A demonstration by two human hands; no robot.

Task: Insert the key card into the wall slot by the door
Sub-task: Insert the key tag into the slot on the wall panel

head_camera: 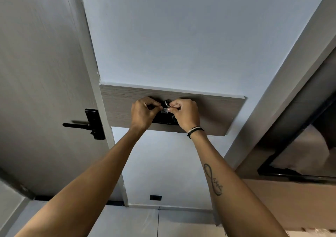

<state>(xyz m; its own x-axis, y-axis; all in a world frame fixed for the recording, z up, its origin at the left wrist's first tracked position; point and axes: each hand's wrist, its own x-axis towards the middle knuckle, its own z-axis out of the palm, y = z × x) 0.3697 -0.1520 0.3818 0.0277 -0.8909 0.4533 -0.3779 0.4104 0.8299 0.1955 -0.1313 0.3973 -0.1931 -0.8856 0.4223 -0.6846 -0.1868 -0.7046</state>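
Note:
A black wall slot unit (164,119) is mounted on a grey wood-grain panel (218,113) right of the door. My left hand (142,113) and my right hand (185,114) meet in front of its top, both pinching a small dark key card (164,110) that bears a white label and a metal ring. The card sits at the unit's upper edge; my fingers hide whether it is inside the slot. Most of the unit is covered by my hands.
The grey door (36,91) with a black lever handle (87,124) stands at the left. A dark-framed mirror or screen (300,155) hangs on the right wall. A small black socket (155,197) sits low on the wall above the tiled floor.

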